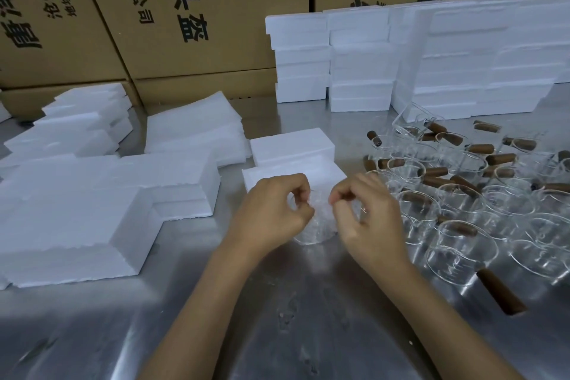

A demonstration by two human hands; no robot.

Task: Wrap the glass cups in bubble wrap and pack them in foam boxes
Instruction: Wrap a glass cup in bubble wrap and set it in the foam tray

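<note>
A glass cup in bubble wrap [314,227] stands on the steel table at the centre. My left hand [274,210] pinches the wrap at the cup's left top. My right hand [364,210] pinches the wrap on the right, its fingers curled over the cup's brown handle. Just behind the cup lies an open foam box [331,174] with its lid [291,145] standing behind it. Several bare glass cups with brown wooden handles [481,194] crowd the table on the right.
Stacks of foam pieces [77,203] fill the left side. A pile of bubble wrap sheets [197,126] lies behind them. Closed foam boxes [370,65] are stacked at the back right, against cardboard cartons [191,9]. Bare steel table [277,318] lies near me.
</note>
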